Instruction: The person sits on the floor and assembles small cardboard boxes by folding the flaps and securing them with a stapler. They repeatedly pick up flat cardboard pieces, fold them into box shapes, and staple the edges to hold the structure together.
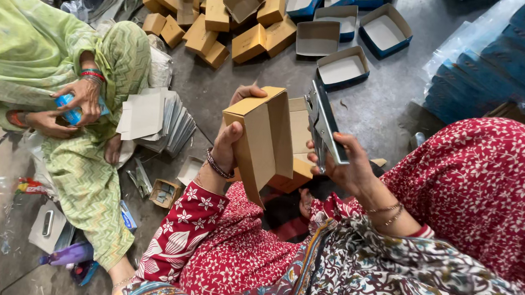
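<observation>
Both hands (230,146) (347,166) on box (263,136), stapler (322,123)

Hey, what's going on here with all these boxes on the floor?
A person sitting on the floor holds a half-folded tan cardboard box in the left hand and a metal plier stapler in the right hand, right beside the box. Finished tan boxes and open blue trays lie ahead. A co-worker's hands hold a small blue item.
</observation>
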